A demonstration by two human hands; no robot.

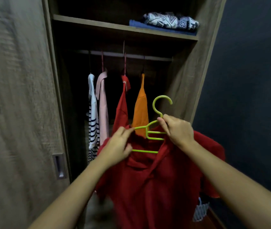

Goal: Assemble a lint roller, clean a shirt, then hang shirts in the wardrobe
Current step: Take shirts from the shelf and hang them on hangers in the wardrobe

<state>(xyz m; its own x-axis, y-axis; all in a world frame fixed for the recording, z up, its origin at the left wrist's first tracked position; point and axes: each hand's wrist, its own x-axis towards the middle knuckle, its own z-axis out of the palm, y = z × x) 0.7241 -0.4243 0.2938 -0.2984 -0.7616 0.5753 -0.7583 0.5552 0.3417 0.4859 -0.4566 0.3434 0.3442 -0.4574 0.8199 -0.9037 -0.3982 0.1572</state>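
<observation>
I stand before an open wardrobe [202, 66]. A red polo shirt [156, 182] hangs from a lime-green plastic hanger [154, 131] that I hold up in front of it. My right hand [176, 129] grips the hanger just under its hook. My left hand [117, 148] pinches the shirt's collar at the hanger's left shoulder arm. On the rail [123, 55] hang a striped white shirt [92, 116], a pink shirt [103, 106], a red shirt [122, 109] and an orange shirt [141, 113].
A wooden sliding door [19, 104] with a metal recessed handle [59, 166] fills the left. Folded patterned and blue cloth [169, 22] lies on the upper shelf. A dark wall [253, 80] is on the right, with a patterned item [200, 212] low down.
</observation>
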